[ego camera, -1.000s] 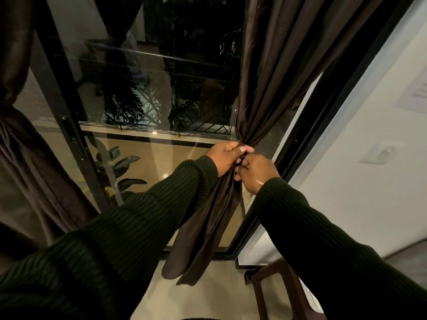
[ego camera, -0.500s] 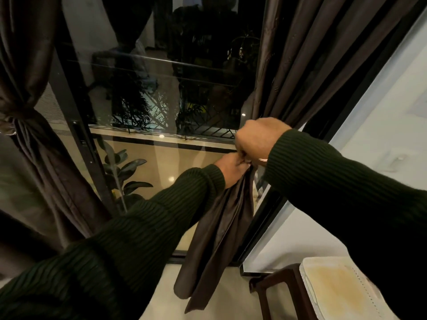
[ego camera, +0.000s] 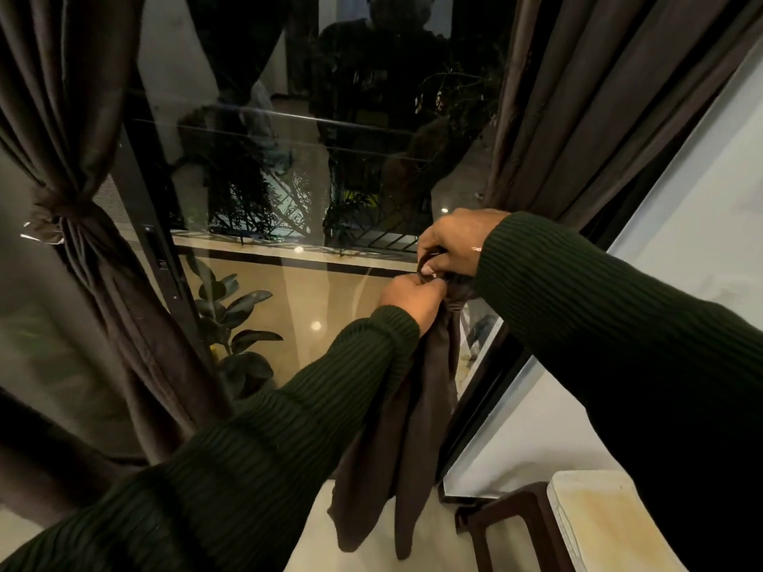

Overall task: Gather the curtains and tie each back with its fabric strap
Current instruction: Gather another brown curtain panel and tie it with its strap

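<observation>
One curtain done: left curtain [ego camera: 136, 324] cinched by strap [ego camera: 62, 216], far from fingers. Right curtain [ego camera: 578, 117] gathered; left hand [ego camera: 411, 297], right hand [ego camera: 450, 241] pinching strap knot [ego camera: 454, 289], unfinished.

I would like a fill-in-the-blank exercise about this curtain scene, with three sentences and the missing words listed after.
1. The left curtain is already ____ back with its strap.
2. Both hands work at the gathered ____ curtain.
3. The right hand is ____ the left hand.

Missing words: tied; right; above
</observation>
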